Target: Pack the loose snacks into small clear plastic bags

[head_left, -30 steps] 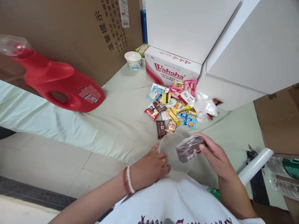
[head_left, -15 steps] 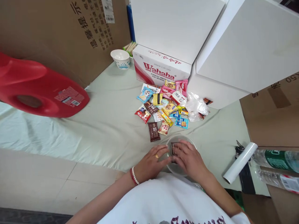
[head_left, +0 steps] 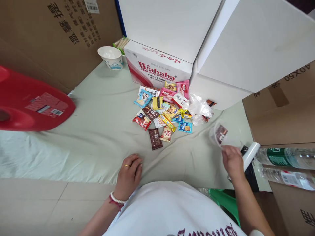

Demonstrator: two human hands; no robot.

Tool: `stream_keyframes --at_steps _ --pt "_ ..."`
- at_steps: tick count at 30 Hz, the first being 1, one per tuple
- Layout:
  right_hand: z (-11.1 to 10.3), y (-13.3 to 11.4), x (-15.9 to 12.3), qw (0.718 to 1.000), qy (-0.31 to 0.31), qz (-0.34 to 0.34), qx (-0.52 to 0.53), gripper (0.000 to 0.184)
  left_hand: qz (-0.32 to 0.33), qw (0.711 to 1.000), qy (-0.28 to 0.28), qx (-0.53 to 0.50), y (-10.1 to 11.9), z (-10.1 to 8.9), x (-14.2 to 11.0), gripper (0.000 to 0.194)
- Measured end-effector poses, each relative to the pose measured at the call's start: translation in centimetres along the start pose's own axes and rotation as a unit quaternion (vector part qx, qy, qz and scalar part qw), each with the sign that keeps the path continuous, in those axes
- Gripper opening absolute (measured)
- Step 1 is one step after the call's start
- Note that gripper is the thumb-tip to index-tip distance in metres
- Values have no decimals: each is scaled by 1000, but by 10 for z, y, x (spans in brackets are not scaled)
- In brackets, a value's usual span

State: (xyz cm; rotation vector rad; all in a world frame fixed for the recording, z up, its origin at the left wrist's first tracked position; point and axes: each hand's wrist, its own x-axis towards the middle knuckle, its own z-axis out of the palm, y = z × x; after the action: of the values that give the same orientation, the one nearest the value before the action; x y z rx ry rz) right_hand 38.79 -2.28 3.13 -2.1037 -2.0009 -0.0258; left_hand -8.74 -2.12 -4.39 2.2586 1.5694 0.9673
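Note:
My right hand (head_left: 232, 160) grips the rim of a clear plastic bowl (head_left: 212, 135), slightly blurred and tilted over the right part of the cloth. Inside the bowl lies a dark brown snack packet (head_left: 221, 132). On the cloth near its front edge rests my left hand (head_left: 130, 172), fingers loosely bent and holding nothing. Ahead of it is a brown wrapped snack (head_left: 155, 139), beside a cream and red packet (head_left: 166, 133). Several other colourful packets are heaped behind these, including a red one (head_left: 142, 120) and a light blue one (head_left: 143, 98).
A white Wahaha carton (head_left: 157, 70) stands behind the heap, with a crumpled clear bag (head_left: 199, 109) to the right. A paper cup (head_left: 110, 58) and a red jug (head_left: 36, 101) are at left. A white roll (head_left: 251, 154) and plastic bottles (head_left: 283, 157) lie at right.
My right hand has carried the bowl with the brown packet from the front middle to the right. My left hand has come off it and moved left onto the cloth. The view has shifted.

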Motion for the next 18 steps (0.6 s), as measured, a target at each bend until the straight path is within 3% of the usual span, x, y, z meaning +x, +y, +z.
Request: stream_keyframes --at_steps 2,4,7,10,12,15,18 --pt "6 25 35 997 15 53 -57 37 -1 1000 2 3 -1 3 -2 19" --pt "11 41 71 993 -13 87 -81 40 -1 1000 4 1 -1 6 -3 18" --pt "13 43 111 988 -69 103 -89 41 -7 1000 15 -10 -1 7 -4 18" --pt "5 18 126 989 -5 106 -103 48 -17 999 21 -17 0 8 -5 20" --pt "6 -9 131 991 46 100 -73 42 -21 999 23 -12 2 8 -4 20" --pt "26 -52 146 995 11 99 25 39 -19 999 26 -4 5 10 -2 19" --pt "57 -79 168 987 -4 123 100 31 -23 999 31 -31 6 6 -2 18"
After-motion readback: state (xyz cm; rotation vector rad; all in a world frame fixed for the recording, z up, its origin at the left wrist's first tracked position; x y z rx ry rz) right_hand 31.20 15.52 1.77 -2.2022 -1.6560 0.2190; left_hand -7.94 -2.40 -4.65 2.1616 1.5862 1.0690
